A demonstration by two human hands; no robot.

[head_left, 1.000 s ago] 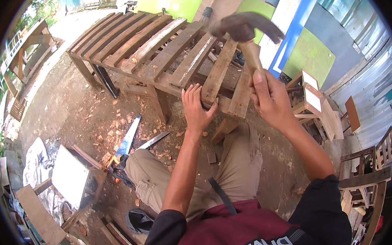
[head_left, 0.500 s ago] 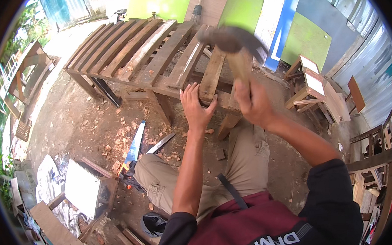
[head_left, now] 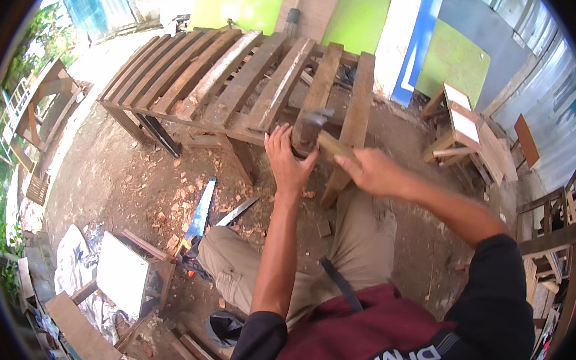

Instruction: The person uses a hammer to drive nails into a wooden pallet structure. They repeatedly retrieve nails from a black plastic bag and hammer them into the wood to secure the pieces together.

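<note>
A claw hammer (head_left: 333, 147) with a wooden handle is gripped in my right hand (head_left: 374, 170). Its blurred head is down at the near end of a wooden slat (head_left: 322, 89), where it hides the contact point. My left hand (head_left: 289, 159) braces that same slat end between thumb and fingers, close beside the hammer head. The slat lies across a wooden slatted frame (head_left: 182, 117) on legs, with several similar slats to its left. Right of it, another slat (head_left: 357, 106) slants over the frame. Whether a nail stands under the hammer cannot be seen.
A handsaw (head_left: 201, 210) and a blade (head_left: 237, 211) lie by my left knee among wood chips. At lower left stands a small white-topped wooden piece (head_left: 123, 274). Wooden furniture parts (head_left: 459, 120) stand at right, and a broom (head_left: 292, 18) leans behind the frame.
The hammer has swung down and left from its raised position to the slat end, my right hand dropping with it. My left hand stays put, and the rightmost slat now shows fully.
</note>
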